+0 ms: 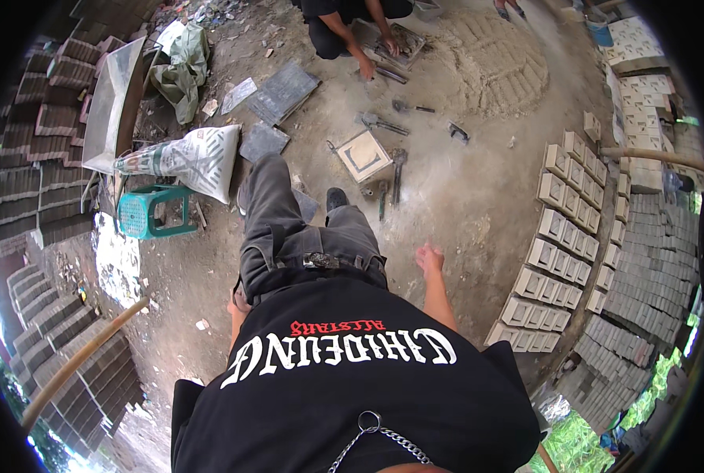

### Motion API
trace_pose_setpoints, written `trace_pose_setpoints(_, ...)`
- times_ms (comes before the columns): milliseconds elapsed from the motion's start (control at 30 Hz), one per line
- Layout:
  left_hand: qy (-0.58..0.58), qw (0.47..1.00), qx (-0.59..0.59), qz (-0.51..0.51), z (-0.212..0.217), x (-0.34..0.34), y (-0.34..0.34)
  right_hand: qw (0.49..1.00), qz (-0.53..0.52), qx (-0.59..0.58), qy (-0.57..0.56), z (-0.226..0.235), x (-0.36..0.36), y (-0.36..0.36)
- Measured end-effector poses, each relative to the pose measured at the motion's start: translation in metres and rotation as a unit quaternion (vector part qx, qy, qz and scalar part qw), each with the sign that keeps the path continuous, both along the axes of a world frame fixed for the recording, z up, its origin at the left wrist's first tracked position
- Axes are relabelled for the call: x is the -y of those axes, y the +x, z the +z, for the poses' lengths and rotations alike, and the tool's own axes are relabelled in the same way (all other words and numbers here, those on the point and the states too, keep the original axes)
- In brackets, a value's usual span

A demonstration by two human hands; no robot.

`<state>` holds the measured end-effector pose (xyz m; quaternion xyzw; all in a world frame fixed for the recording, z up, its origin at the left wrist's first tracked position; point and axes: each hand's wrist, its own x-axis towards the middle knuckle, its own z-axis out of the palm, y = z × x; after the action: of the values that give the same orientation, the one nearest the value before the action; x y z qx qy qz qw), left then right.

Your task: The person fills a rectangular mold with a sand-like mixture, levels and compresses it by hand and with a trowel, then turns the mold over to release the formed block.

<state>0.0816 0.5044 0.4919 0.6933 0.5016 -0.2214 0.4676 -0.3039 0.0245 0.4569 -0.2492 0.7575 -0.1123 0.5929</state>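
Note:
I stand upright with both arms hanging down. My right hand [428, 258] is away from my hip, its fingers loosely apart with nothing in them. Beside my left hip, my left hand [240, 300] is partly covered by my shirt and trousers, so its fingers do not show clearly. On the ground ahead of my feet lies a square pale block [365, 155] with a dark angular mark on top, framed by metal. A dark long-handled tool [398, 175] lies along its right side. Farther off are a metal tool [383, 123] and a small dark tool [458, 132].
A co-worker's hands [379, 59] reach to a tray [408, 49] near a sand heap [490, 63]. Rows of pale blocks [553, 256] line the right. Left are a green stool [156, 211], a filled sack [202, 163], a metal trough [113, 102] and stacked tiles [68, 355].

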Motion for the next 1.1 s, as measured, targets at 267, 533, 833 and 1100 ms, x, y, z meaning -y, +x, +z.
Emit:
trace_pose_setpoints(267,0.029,0.993,-0.031,-0.107,0.017,0.033,0.131,0.987,-0.159,-0.01,0.027,-0.027,-0.089,0.009)
trace_pose_setpoints(533,-0.1,0.929,-0.013,-0.356,-0.094,0.179,0.385,0.976,-0.162,-0.088,0.117,-0.006,-0.187,0.12)
trace_pose_setpoints(833,0.012,0.709,0.159,-0.687,-0.272,0.426,0.543,0.961,-0.009,-0.173,0.215,0.037,-0.233,0.197)
trace_pose_setpoints(1100,-0.06,0.806,0.068,-0.586,-0.474,0.512,0.521,0.911,0.315,-0.259,-0.066,-0.138,-0.134,0.29)
